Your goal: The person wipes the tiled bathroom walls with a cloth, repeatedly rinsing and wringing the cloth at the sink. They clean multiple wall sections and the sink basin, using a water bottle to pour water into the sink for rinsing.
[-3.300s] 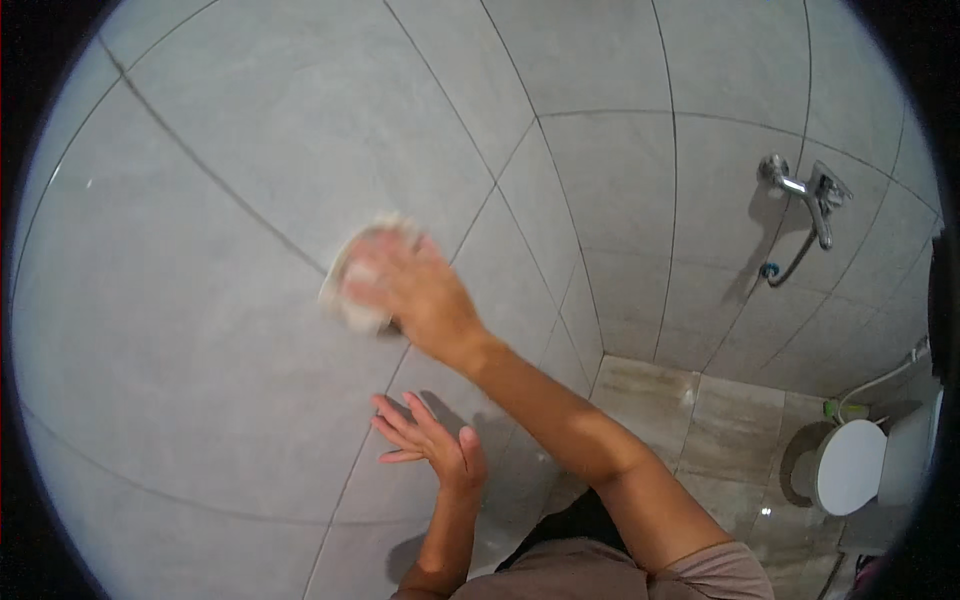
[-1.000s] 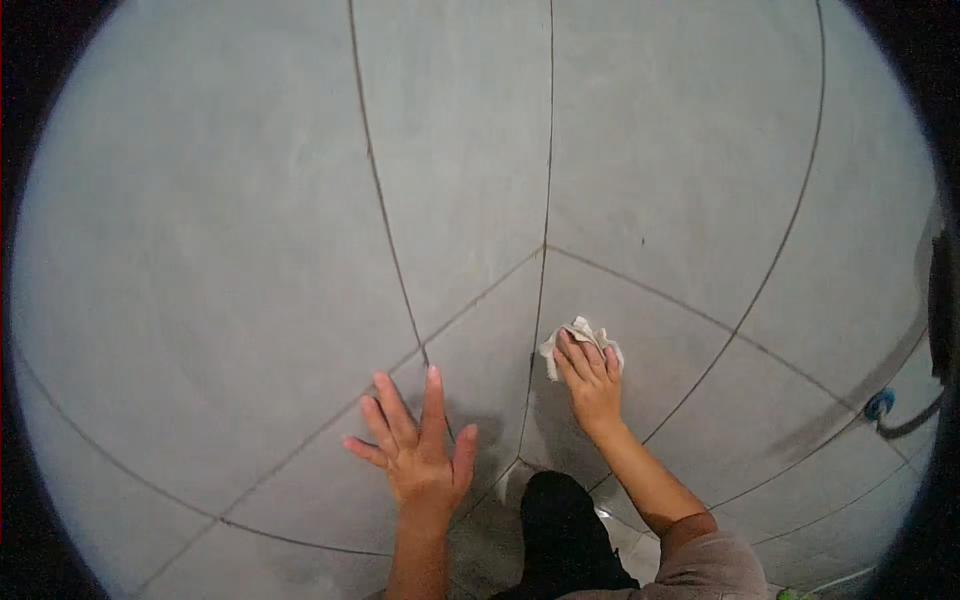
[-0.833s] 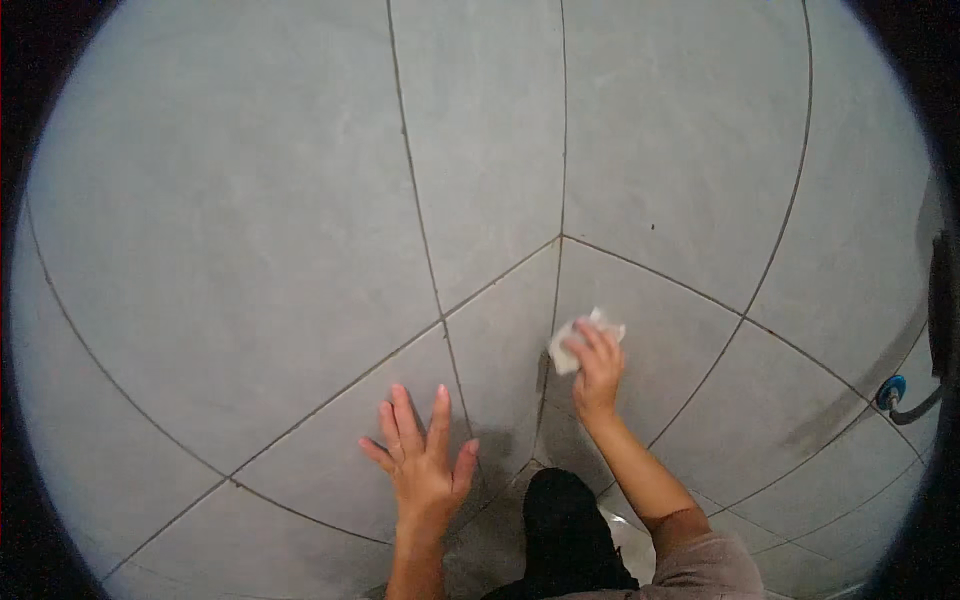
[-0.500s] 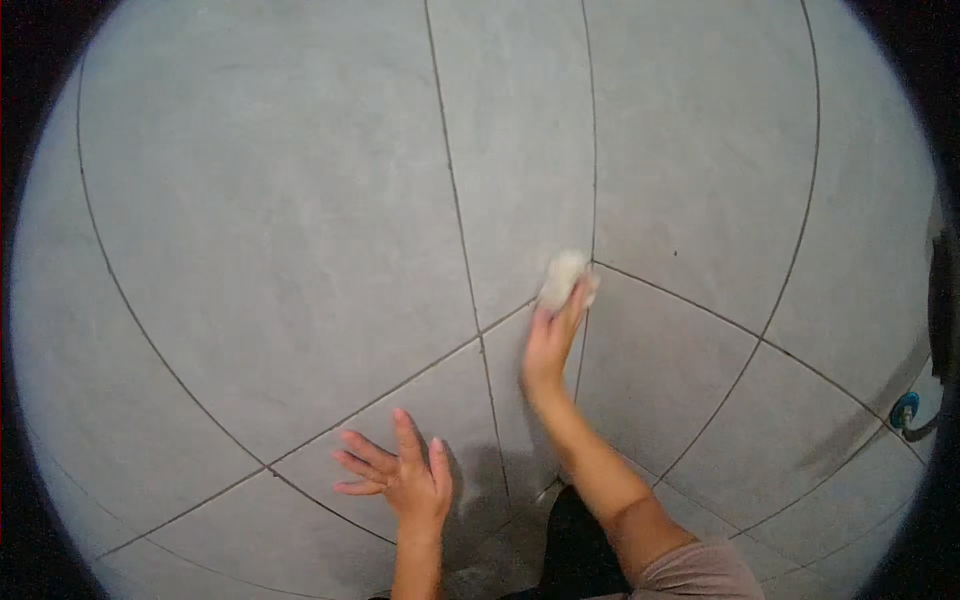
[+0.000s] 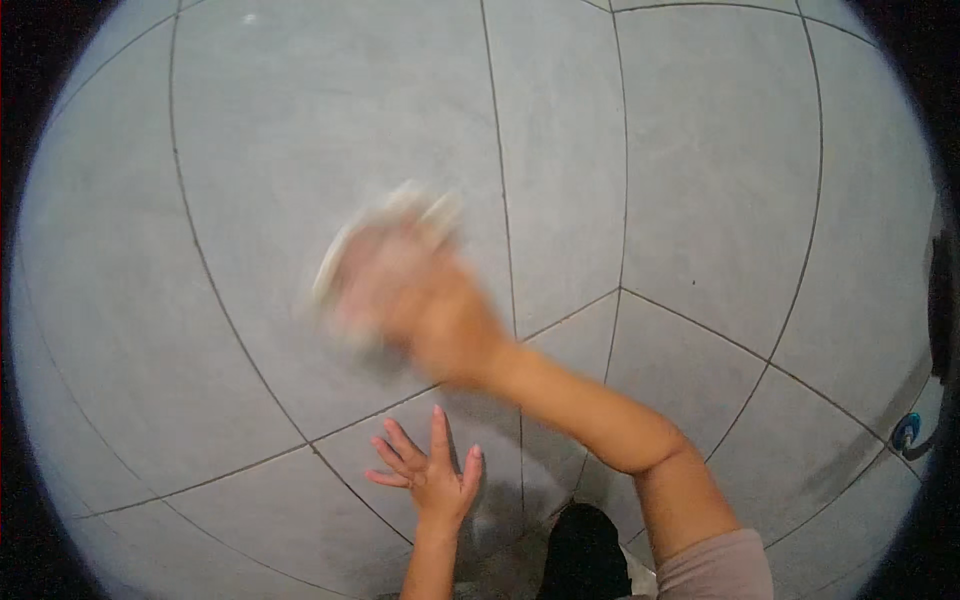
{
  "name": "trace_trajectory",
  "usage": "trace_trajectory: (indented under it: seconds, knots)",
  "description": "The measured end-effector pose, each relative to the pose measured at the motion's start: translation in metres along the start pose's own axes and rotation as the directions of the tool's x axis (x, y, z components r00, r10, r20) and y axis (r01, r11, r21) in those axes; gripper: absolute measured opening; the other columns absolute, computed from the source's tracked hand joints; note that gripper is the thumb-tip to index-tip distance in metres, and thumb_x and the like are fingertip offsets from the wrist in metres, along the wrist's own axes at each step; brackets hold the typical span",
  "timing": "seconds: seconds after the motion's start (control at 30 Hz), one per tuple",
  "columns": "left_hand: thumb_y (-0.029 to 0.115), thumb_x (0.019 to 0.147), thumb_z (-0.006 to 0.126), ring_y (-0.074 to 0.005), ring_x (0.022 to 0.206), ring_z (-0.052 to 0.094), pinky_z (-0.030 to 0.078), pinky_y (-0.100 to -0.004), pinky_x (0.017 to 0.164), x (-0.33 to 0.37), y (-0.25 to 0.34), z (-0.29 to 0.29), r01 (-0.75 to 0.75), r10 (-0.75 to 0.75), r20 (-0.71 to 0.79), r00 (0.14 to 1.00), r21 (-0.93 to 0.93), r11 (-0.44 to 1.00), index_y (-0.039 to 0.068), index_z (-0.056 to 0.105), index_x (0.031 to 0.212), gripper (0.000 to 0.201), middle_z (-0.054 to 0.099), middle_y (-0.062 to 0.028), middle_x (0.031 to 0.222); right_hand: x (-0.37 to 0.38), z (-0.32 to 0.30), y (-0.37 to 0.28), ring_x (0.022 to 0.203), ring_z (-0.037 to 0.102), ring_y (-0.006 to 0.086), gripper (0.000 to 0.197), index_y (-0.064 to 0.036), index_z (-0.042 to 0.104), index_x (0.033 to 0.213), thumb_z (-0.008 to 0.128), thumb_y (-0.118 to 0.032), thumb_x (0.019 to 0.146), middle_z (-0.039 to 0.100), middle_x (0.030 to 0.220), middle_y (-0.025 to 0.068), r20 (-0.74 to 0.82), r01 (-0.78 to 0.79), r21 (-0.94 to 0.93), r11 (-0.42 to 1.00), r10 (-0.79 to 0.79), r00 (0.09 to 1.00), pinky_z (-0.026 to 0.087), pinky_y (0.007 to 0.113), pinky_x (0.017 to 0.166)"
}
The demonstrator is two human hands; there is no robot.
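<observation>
My right hand (image 5: 425,310) is smeared by motion over the large grey wall tiles (image 5: 330,130), left of the corner. It holds a whitish cloth (image 5: 400,205), whose pale edges show around the blurred fingers. Whether the cloth is folded or bunched I cannot make out. Lower down, my left hand (image 5: 435,485) is open, its fingers spread against the tiles. Nothing is in it.
Two tiled walls meet at a corner line (image 5: 624,180) right of the middle. A blue round fitting (image 5: 906,430) with a dark curved piece sits at the right, below a dark object (image 5: 940,310). My dark-clothed knee (image 5: 583,545) is at the bottom.
My right hand has swept with the cloth from near the corner leftward across the wall. My left hand stays spread on about the same spot; the view has shifted a little.
</observation>
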State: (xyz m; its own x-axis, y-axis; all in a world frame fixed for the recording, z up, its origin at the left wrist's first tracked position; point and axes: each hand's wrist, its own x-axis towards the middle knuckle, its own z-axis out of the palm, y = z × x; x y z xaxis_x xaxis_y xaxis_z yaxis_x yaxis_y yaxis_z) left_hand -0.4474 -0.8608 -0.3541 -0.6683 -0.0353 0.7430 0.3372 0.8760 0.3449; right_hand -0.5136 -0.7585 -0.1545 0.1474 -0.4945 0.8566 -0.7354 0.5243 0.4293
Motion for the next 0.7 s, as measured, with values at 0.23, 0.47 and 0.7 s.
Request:
trace_trajectory:
  seconds: [0.23,0.47,0.7]
  knots:
    - [0.039,0.076,0.06,-0.0438,0.133,-0.008,-0.01,-0.0666,0.095,0.0,-0.036,-0.049,0.106,-0.082,-0.116,0.99,0.22,0.97,0.022,0.033,0.138,0.069,-0.005,-0.0221,0.146,0.036,-0.059,0.107,0.128,0.032,0.0328,0.043,-0.0036,0.039,0.13,0.041,-0.013,0.088,0.037,0.136,0.0163,-0.177,-0.216,-0.446,0.869,0.151,0.973,0.02,0.044,0.107]
    - [0.039,0.078,0.06,-0.043,0.134,-0.006,-0.01,-0.0658,0.095,-0.007,-0.044,-0.057,0.018,-0.017,-0.008,1.0,0.133,0.991,0.02,0.036,0.136,0.066,-0.003,-0.0237,0.146,0.223,-0.026,0.076,0.111,0.046,0.0333,0.032,-0.0006,0.059,0.101,0.036,-0.015,0.085,0.055,0.11,0.0188,-0.319,-0.118,-0.049,0.992,0.096,0.943,0.032,0.043,0.097]
    - [0.039,0.079,0.06,-0.0428,0.134,-0.003,-0.008,-0.0606,0.1,-0.027,-0.068,-0.073,0.03,-0.038,0.119,0.992,0.069,0.997,0.017,0.039,0.134,0.064,0.003,-0.0239,0.146,0.014,0.044,-0.05,0.115,0.049,0.0189,0.03,-0.0216,0.057,0.111,0.051,-0.024,0.082,0.052,0.125,0.0038,0.153,0.475,0.179,0.862,-0.501,0.852,0.032,0.051,0.101]
